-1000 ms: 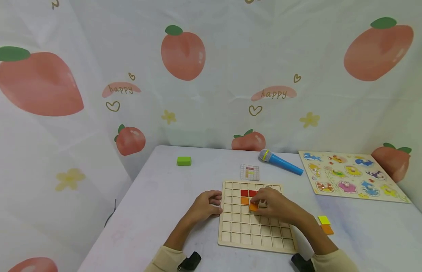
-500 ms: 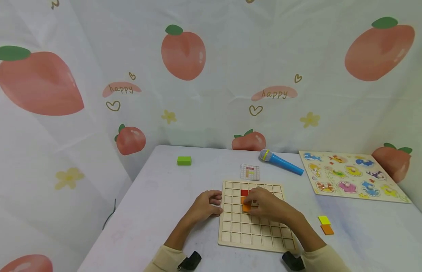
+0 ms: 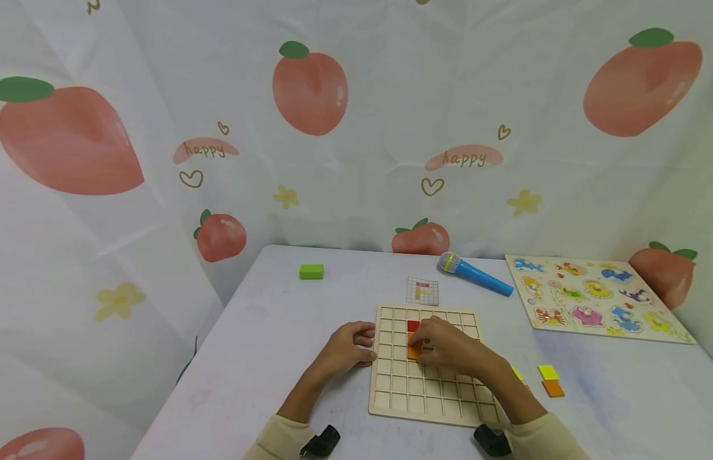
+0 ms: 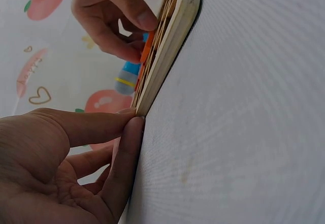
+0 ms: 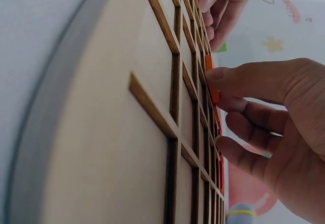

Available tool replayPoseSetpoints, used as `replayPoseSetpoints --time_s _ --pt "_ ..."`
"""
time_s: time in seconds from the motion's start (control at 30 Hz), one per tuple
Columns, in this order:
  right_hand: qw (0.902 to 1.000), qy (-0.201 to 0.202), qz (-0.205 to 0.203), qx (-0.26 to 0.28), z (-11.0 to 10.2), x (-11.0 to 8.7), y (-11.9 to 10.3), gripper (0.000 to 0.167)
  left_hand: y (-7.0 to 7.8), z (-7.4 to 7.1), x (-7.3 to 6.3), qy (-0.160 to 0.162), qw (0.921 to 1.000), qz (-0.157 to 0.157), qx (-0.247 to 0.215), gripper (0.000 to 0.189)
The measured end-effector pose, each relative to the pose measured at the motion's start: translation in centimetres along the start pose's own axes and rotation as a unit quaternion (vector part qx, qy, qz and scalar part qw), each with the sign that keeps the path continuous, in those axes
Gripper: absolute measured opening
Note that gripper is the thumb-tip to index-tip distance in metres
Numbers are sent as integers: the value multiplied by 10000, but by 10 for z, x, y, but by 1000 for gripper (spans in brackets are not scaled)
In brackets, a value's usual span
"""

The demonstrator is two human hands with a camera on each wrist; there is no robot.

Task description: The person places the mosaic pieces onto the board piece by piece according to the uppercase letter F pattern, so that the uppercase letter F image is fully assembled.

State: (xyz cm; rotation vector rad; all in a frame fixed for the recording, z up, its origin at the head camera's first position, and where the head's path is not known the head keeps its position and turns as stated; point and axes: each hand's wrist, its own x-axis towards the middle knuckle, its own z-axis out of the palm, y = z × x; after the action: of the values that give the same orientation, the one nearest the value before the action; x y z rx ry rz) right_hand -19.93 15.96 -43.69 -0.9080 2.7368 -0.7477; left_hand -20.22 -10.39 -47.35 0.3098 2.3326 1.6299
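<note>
A wooden grid board (image 3: 425,390) lies on the table in the head view. My left hand (image 3: 346,348) holds its left edge, thumb and fingertips against the wood in the left wrist view. Over the board my right hand (image 3: 451,345) pinches an orange tile (image 3: 414,352) by its sides. That tile stands a little proud of the grid (image 5: 212,79) in the right wrist view; whether it is fully seated I cannot tell. Just beyond are another orange tile (image 3: 411,337) and a red tile (image 3: 413,326), partly covered by the fingers.
Yellow tiles (image 3: 548,372) and orange tiles (image 3: 553,388) lie right of the board, some partly behind the right forearm. Behind it are a pattern card (image 3: 422,291), a blue toy microphone (image 3: 476,275) and a green block (image 3: 311,272). An animal puzzle board (image 3: 598,300) is at the back right.
My right hand has moved left with the orange tile, to the cell in front of the other orange one. The left hand has stayed at the board's edge.
</note>
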Motion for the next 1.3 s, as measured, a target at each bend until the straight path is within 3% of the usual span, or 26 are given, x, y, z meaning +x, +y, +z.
replayPoseSetpoints --time_s 0.73,1.3 --pt "9996 108 160 195 -2 -10 7 21 1 -1 -2 45 9999 53 88 63" --pt "9958 323 575 629 -15 -53 31 24 0 1 -3 54 10000 36 63 62"
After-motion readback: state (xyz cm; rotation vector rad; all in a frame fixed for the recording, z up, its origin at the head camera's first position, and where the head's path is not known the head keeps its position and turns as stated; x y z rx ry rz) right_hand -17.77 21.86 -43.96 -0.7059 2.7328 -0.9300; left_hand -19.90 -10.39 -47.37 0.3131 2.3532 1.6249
